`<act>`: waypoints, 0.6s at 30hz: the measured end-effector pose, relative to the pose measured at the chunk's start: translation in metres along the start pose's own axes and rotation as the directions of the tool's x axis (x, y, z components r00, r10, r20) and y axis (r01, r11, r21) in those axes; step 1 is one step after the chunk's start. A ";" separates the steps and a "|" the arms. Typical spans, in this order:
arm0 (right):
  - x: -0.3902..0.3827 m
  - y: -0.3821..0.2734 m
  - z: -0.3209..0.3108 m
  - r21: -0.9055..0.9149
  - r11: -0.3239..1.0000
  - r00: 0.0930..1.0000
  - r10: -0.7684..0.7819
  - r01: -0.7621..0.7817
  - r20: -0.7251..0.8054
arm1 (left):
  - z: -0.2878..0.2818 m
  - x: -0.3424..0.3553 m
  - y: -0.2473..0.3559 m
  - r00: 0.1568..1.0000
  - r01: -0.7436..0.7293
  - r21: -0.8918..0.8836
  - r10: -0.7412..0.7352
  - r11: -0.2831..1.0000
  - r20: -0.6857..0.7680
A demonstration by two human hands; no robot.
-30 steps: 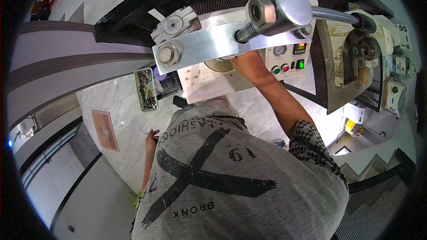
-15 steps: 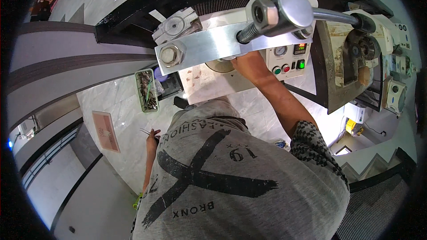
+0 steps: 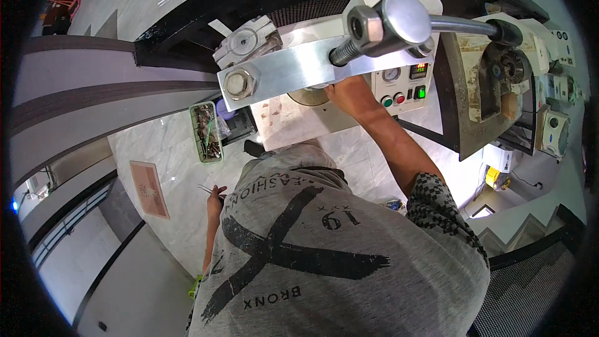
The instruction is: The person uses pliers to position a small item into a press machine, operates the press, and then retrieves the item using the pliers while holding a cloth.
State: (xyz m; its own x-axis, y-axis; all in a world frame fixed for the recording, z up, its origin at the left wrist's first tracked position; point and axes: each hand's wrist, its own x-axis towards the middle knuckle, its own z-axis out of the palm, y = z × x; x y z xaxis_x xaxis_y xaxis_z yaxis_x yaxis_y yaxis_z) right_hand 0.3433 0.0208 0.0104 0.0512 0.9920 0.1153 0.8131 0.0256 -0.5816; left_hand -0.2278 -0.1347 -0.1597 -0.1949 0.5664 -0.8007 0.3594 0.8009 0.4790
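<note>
Low at my left side, my left hand (image 3: 216, 196) is closed around a pair of thin metal tweezers (image 3: 204, 188), whose two tips point left. My right hand (image 3: 344, 95) reaches forward under the thick metal bar (image 3: 293, 65) of a press. It is at the right edge of a round metal plate (image 3: 307, 97) on the white machine base (image 3: 281, 122). The bar hides the fingers, so what they hold or touch does not show. Above the bar stand a large bolt and a metal head (image 3: 407, 17) with a lever handle (image 3: 465, 24) running right.
Right of my right hand is a control panel (image 3: 399, 87) with a gauge, lit display and buttons. A green-rimmed bin (image 3: 205, 131) of small dark and metallic pieces stands left of the base. Farther right is another machine (image 3: 499, 81). A pink mat (image 3: 150, 188) lies on the floor.
The whole view has shifted slightly. Both hands stay nearly where they were, the left still with the tweezers and the right still under the bar.
</note>
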 end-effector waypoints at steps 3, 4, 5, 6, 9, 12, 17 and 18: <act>0.002 0.004 0.001 -0.052 0.990 0.986 -0.133 0.128 -0.103 | 0.000 0.003 0.008 1.000 0.005 0.021 -0.005 1.000 0.007; 0.001 0.003 0.001 -0.050 0.991 0.987 -0.127 0.123 -0.100 | -0.002 0.003 0.007 1.000 -0.008 0.065 0.008 0.998 0.008; 0.001 0.000 0.000 -0.069 0.992 0.989 -0.108 0.101 -0.102 | -0.003 0.003 0.005 1.000 -0.003 0.069 0.003 0.998 0.010; 0.001 -0.001 0.000 -0.089 0.993 0.991 -0.088 0.079 -0.104 | -0.003 0.004 0.004 0.999 0.034 -0.002 -0.034 0.999 0.026; -0.002 0.007 0.010 -0.138 0.985 0.993 -0.110 0.103 -0.044 | -0.004 0.009 -0.005 0.998 0.056 -0.046 -0.054 0.997 0.039; 0.000 0.002 0.006 -0.107 0.991 0.994 -0.084 0.076 -0.075 | -0.009 0.013 -0.024 1.000 0.029 -0.004 -0.029 1.000 -0.001; 0.000 0.008 0.010 -0.088 0.993 0.996 -0.080 0.075 -0.048 | -0.005 0.012 -0.016 1.000 0.003 0.127 0.001 0.992 -0.028; -0.001 0.011 0.012 -0.100 0.988 0.986 -0.128 0.118 -0.105 | -0.001 0.010 -0.010 1.000 -0.016 0.120 0.018 0.993 -0.015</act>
State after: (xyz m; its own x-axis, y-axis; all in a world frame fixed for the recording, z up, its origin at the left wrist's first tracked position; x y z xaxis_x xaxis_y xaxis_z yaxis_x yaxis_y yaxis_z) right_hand 0.3452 0.0215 -0.0054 0.0073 0.9620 0.2729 0.8672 0.1298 -0.4808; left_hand -0.2344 -0.1375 -0.1721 -0.2024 0.5837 -0.7864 0.4693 0.7626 0.4453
